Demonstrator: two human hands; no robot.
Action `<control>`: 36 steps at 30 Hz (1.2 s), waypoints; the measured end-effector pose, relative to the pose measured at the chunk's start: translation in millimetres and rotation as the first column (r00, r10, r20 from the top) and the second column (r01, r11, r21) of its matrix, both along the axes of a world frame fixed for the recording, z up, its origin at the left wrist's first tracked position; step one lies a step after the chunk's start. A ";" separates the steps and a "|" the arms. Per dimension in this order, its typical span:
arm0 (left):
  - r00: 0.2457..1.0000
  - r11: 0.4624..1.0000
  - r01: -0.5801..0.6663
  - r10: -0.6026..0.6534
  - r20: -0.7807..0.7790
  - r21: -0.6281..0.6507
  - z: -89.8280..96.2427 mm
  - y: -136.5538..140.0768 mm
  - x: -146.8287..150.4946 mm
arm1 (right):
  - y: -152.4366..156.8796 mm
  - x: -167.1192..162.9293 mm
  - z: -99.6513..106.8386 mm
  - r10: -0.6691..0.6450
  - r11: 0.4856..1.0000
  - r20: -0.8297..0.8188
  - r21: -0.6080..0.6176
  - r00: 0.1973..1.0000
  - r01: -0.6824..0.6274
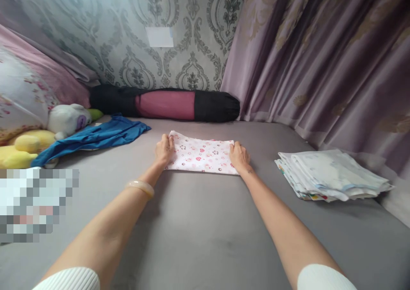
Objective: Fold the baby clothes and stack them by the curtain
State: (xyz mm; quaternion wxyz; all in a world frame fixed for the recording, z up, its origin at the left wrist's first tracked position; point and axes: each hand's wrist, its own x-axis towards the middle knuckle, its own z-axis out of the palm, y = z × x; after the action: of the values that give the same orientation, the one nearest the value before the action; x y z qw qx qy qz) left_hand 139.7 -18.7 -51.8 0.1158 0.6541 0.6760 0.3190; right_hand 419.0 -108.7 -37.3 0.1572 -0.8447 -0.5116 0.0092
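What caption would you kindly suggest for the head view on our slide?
Left hand and right hand hold opposite ends of a printed cloth over a grey surface.

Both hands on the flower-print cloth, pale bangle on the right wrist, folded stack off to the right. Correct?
Not quite: the head view shows the pale bangle on the left wrist. The rest stands: left hand and right hand on the flower-print cloth, folded stack off to the right.
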 end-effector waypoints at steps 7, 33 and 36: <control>0.998 0.997 -0.018 0.014 -0.062 -0.070 -6.5 7.0 2.4 | 2.8 -0.3 -0.2 -0.055 0.997 -0.055 -0.054 0.997 0.052; 0.874 0.947 0.321 -0.299 -0.384 -0.008 -18.9 -50.8 -20.4 | -20.8 -9.4 -15.7 -0.025 0.999 0.010 0.022 1.000 0.025; 0.863 0.943 0.331 -0.306 -0.403 -0.006 -17.2 -52.5 -19.6 | -20.9 -9.8 -16.2 -0.016 1.000 0.009 0.022 1.000 0.016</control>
State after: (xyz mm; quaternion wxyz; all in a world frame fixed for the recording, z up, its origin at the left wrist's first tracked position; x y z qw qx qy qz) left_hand 120.1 -71.1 -69.0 0.0060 0.8111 0.5575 0.1770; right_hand 409.2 -129.6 -53.4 0.1641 -0.8470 -0.5057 -0.0015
